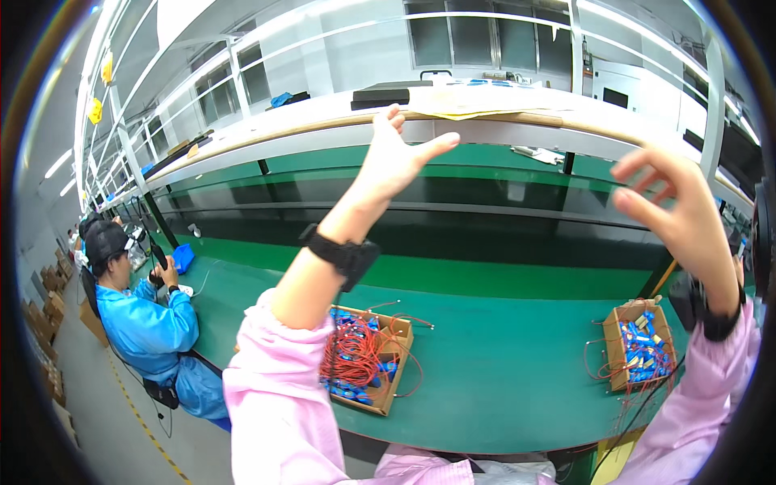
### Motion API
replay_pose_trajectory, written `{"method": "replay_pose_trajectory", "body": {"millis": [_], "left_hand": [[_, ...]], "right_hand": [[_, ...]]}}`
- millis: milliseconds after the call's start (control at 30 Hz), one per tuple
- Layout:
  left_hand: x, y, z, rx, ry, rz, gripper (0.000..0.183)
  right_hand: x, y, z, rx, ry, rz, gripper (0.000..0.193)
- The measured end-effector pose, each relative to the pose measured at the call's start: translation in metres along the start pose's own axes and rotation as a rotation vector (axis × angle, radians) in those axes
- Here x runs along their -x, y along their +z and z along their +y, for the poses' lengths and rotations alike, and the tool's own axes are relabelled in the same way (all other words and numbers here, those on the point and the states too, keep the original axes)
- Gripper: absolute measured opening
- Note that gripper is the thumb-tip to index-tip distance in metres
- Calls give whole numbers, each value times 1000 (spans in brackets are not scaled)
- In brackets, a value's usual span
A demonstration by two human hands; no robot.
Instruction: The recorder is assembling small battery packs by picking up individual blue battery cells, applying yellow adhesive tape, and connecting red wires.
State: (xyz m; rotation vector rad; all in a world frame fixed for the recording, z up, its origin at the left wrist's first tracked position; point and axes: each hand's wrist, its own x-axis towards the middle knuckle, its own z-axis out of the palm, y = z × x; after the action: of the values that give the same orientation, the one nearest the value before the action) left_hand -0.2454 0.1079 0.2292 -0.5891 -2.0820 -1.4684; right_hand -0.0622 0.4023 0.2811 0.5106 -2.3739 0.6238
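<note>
Both of my arms, in pink sleeves, are raised above the green table (477, 356). My left hand (394, 158) is open, thumb stretched out to the right, with nothing in it; in the picture its fingertips overlap the shelf edge. On the right, my right hand (672, 194) is also open, its fingers loosely curved and holding nothing. Below my left forearm lies a cardboard box (398, 356) with coiled red wires (356, 343) and small blue parts, partly hidden by the arm. A second cardboard box (616, 347) of blue parts (645, 343) stands near my right forearm.
Across the table runs a raised white shelf (315, 133), carrying a black case (380, 98) and yellow sheets (477, 105). White metal posts and rails frame it. At the left sits a person in blue (149, 323), hands at the table. Loose wires trail from both boxes.
</note>
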Motion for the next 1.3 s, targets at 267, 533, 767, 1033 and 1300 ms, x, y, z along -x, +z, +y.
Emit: {"method": "replay_pose_trajectory", "body": {"millis": [267, 533, 767, 1033, 1300], "left_hand": [[-55, 58, -19, 138, 135, 255, 125], [-41, 81, -15, 156, 232, 334, 119], [-36, 83, -25, 134, 353, 366, 103], [-33, 83, -22, -17, 356, 319, 87], [-36, 83, -30, -101, 430, 382, 65]], "right_hand": [[-131, 71, 32, 55, -267, 21, 51], [-187, 104, 9, 216, -208, -65, 50], [-199, 97, 10, 172, -176, -77, 41], [-200, 87, 17, 162, -227, 56, 39], [-186, 92, 10, 625, -570, 267, 32]]}}
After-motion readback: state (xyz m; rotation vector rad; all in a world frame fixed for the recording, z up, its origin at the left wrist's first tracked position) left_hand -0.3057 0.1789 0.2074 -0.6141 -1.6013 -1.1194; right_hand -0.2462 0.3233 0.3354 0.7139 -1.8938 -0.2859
